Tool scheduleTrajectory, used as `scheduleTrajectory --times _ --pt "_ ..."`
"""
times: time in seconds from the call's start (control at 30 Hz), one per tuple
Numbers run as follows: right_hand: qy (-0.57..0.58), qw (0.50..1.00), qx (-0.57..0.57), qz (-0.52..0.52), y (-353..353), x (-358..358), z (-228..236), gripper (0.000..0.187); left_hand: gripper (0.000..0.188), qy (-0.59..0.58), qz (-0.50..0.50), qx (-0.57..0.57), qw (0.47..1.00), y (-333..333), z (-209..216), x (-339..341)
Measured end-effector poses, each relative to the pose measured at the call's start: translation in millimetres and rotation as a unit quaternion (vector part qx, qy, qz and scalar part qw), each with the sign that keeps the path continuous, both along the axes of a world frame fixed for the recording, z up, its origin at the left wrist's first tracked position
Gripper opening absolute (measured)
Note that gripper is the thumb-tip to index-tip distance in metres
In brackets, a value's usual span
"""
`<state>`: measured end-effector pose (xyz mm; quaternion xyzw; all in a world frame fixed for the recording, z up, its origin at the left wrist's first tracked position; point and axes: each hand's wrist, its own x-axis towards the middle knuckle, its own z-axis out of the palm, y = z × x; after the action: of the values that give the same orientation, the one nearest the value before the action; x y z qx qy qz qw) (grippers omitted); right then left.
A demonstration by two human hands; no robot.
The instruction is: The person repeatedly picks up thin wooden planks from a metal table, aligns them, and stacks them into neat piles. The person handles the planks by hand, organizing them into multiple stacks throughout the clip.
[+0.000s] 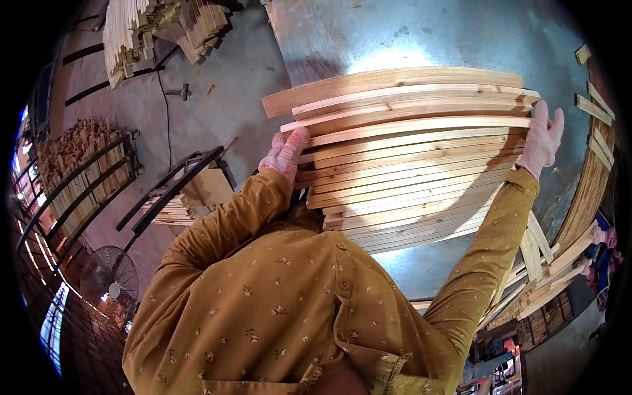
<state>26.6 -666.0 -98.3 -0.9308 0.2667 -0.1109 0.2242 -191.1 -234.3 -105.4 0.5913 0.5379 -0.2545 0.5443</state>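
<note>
A wide bundle of several long pale wooden slats [408, 158] lies across a metal-topped table [461, 33] in front of me. My left hand [285, 155], in a pink-and-white work glove, presses against the left ends of the slats. My right hand [543, 139], gloved the same way, is flat against the right ends. Both arms wear mustard-yellow sleeves with a small flower print. The slats are stacked in rough layers, the far ones fanned slightly out of line.
More slats [550, 263] lie loose at the table's right edge, with short offcuts [596, 108] at the far right. Stacks of timber [164, 29] sit on the concrete floor at top left. A black metal rack [168, 191], crates of wood pieces [79, 171] and a floor fan [108, 283] stand on the left.
</note>
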Motion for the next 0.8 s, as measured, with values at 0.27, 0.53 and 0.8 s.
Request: scheduleTrajectory --times 0.27,0.53,0.8 --pt "-0.131 0.832 0.515 -0.160 -25 15 22 0.028 0.076 -0.399 -0.325 0.099 0.852 78 80 -3" --pt "-0.160 0.847 0.494 -0.114 21 49 64 0.030 0.068 -0.308 -0.569 -0.257 0.718 128 184 115" --pt "-0.324 0.898 0.297 0.023 190 59 142 0.038 0.055 -0.478 -0.414 0.027 0.774 210 107 123"
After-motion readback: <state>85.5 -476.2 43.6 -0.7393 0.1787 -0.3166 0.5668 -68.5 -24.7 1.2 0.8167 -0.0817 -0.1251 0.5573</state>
